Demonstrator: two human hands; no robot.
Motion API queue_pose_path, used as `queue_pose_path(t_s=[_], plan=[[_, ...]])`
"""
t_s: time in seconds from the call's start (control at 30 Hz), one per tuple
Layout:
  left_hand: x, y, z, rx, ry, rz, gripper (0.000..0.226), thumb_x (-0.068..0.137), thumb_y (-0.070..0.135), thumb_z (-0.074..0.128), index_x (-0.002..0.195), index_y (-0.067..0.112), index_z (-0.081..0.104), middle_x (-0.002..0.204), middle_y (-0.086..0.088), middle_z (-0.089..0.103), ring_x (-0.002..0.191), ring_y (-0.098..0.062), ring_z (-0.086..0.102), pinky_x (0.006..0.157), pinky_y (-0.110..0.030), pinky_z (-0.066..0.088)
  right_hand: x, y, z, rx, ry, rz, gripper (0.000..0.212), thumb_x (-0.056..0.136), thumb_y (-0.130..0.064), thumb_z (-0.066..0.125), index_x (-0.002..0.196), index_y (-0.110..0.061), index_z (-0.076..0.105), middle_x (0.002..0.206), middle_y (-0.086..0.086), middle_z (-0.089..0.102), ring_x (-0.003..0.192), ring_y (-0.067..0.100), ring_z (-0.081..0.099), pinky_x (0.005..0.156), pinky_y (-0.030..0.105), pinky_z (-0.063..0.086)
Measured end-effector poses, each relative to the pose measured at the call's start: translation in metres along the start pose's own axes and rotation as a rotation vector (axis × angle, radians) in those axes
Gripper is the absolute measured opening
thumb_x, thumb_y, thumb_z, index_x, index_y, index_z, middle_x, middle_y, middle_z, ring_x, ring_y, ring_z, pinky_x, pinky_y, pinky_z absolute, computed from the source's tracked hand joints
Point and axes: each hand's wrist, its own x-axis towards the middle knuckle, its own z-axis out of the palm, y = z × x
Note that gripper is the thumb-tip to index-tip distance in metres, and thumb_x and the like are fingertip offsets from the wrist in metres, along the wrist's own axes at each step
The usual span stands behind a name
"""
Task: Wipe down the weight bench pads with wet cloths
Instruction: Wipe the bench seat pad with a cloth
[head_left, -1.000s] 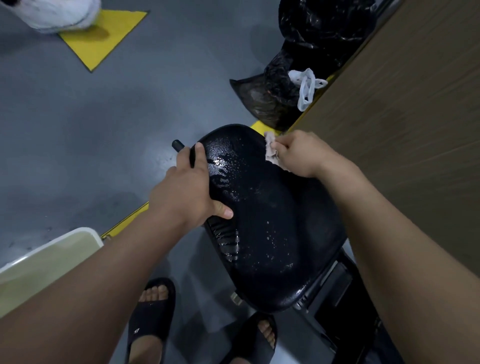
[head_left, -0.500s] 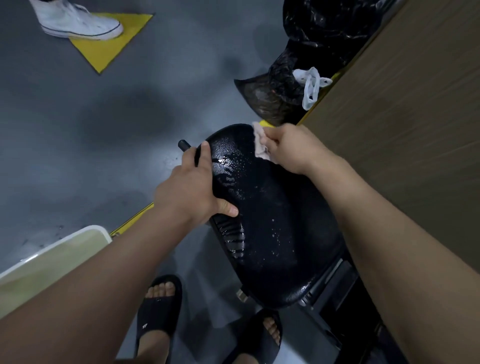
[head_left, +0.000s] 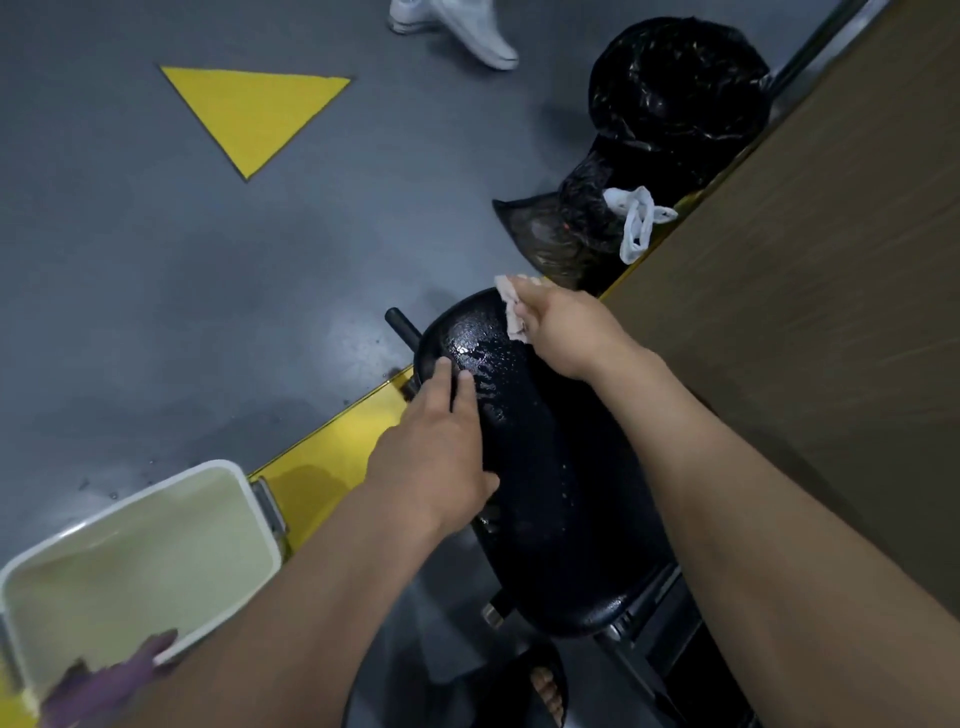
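Looking down over a wide grey floor (head_left: 156, 312), with a brown wood-grain panel (head_left: 831, 312) filling the right side. Next in size is the black bench pad (head_left: 561, 493), running from low centre up toward the middle of the view, its surface glistening with water and droplets at the far end. At lower left sits a white tub (head_left: 249, 499) holding cloudy water, and a purple rag (head_left: 114, 675) is draped over its near rim. Up top right, black plastic bags (head_left: 675, 104) are heaped against the panel, with a knotted white bag (head_left: 636, 218) lying on them. A yellow triangle (head_left: 254, 109) is painted on the floor at upper left, and a yellow stripe (head_left: 332, 452) runs between the tub and the pad. Now the hands: the left hand (head_left: 436, 457) lies on the pad's left edge, fingers straight and close together pointing away, thumb resting on the top. The right hand (head_left: 566, 327) is at the pad's far end, fingers curled, pinching a small pale cloth (head_left: 511, 306) that is pressed against the wet far rim. A short black rod (head_left: 402, 325) sticks out from under the pad just beyond the left fingers. Someone's white shoe (head_left: 467, 31) shows at the top edge, and toes in a black sandal (head_left: 545, 686) peek out below the pad.
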Motion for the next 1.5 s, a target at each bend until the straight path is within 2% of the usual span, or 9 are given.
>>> queue_pose_path(t_s=[0.17, 0.3, 0.47, 0.67, 0.87, 1.0, 1.23, 1.37, 1.5], plan=[[0.010, -0.011, -0.012, 0.007, -0.082, 0.039, 0.112, 0.090, 0.048, 0.070, 0.162, 0.017, -0.010, 0.166, -0.002, -0.029, 0.158, -0.023, 0.006, 0.122, -0.042, 0.031, -0.038, 0.008, 0.003, -0.111, 0.012, -0.065, 0.050, 0.105, -0.020, 0.050, 0.154, -0.012, 0.040, 0.154, 0.017, 0.043, 0.136, 0.040, 0.048, 0.103, 0.050, 0.045], [0.012, -0.018, -0.014, 0.032, -0.082, 0.056, 0.108, 0.090, 0.050, 0.068, 0.163, 0.021, -0.005, 0.168, 0.003, -0.023, 0.157, -0.023, 0.006, 0.120, -0.043, 0.033, -0.014, -0.008, 0.002, -0.187, -0.018, -0.011, 0.046, 0.099, -0.018, 0.056, 0.141, -0.008, 0.043, 0.140, 0.018, 0.049, 0.123, 0.040, 0.055, 0.090, 0.039, 0.045], [0.015, -0.021, -0.017, 0.028, -0.100, 0.085, 0.104, 0.092, 0.052, 0.065, 0.163, 0.022, -0.003, 0.168, 0.005, -0.019, 0.156, -0.024, 0.000, 0.121, -0.042, 0.030, 0.014, -0.019, 0.004, -0.096, 0.031, -0.069, 0.043, 0.096, -0.007, 0.055, 0.139, -0.006, 0.051, 0.155, 0.018, 0.040, 0.140, 0.037, 0.043, 0.106, 0.034, 0.035], [0.014, -0.030, -0.020, 0.019, -0.158, 0.086, 0.100, 0.094, 0.052, 0.062, 0.163, 0.028, -0.006, 0.166, 0.010, -0.024, 0.157, -0.021, -0.005, 0.121, -0.037, 0.025, -0.053, 0.003, 0.007, -0.105, 0.104, -0.223, 0.047, 0.102, -0.004, 0.053, 0.149, -0.003, 0.048, 0.154, 0.018, 0.047, 0.140, 0.043, 0.042, 0.112, 0.051, 0.039], [0.014, -0.031, -0.022, 0.033, -0.153, 0.084, 0.097, 0.096, 0.051, 0.058, 0.162, 0.030, -0.009, 0.166, 0.012, -0.025, 0.157, -0.019, -0.005, 0.121, -0.039, 0.029, -0.009, -0.012, 0.006, -0.147, 0.114, -0.124, 0.025, 0.097, -0.007, 0.056, 0.122, -0.004, 0.056, 0.121, 0.014, 0.061, 0.106, 0.038, 0.061, 0.079, 0.035, 0.044], [0.012, -0.025, -0.019, 0.041, -0.163, 0.068, 0.097, 0.095, 0.052, 0.058, 0.163, 0.029, -0.008, 0.166, 0.010, -0.026, 0.158, -0.020, -0.002, 0.120, -0.039, 0.026, 0.006, -0.022, 0.013, -0.113, 0.123, -0.135, 0.040, 0.097, -0.002, 0.052, 0.137, -0.006, 0.054, 0.140, 0.013, 0.056, 0.126, 0.040, 0.050, 0.104, 0.036, 0.034], [0.013, -0.032, -0.020, 0.043, -0.178, 0.079, 0.097, 0.096, 0.052, 0.057, 0.162, 0.031, -0.011, 0.165, 0.013, -0.029, 0.158, -0.021, 0.003, 0.119, -0.038, 0.031, -0.046, 0.003, 0.017, -0.141, 0.082, -0.205, 0.056, 0.103, -0.008, 0.048, 0.157, -0.017, 0.037, 0.163, 0.004, 0.036, 0.152, 0.030, 0.026, 0.117, 0.037, 0.030], [0.012, -0.030, -0.020, 0.032, -0.164, 0.074, 0.096, 0.097, 0.052, 0.057, 0.162, 0.031, -0.011, 0.165, 0.013, -0.030, 0.157, -0.022, 0.009, 0.116, -0.037, 0.033, -0.001, -0.014, 0.009, -0.085, 0.106, -0.067, 0.037, 0.098, -0.008, 0.053, 0.134, -0.013, 0.053, 0.130, 0.008, 0.059, 0.111, 0.028, 0.060, 0.085, 0.034, 0.046], [0.012, -0.029, -0.020, 0.039, -0.165, 0.075, 0.096, 0.097, 0.052, 0.056, 0.162, 0.030, -0.012, 0.165, 0.011, -0.030, 0.155, -0.024, 0.020, 0.111, -0.033, 0.036, 0.007, -0.034, 0.013, -0.080, 0.136, -0.120, 0.037, 0.098, -0.012, 0.052, 0.132, -0.021, 0.062, 0.130, 0.007, 0.062, 0.120, 0.032, 0.056, 0.101, 0.034, 0.036]])
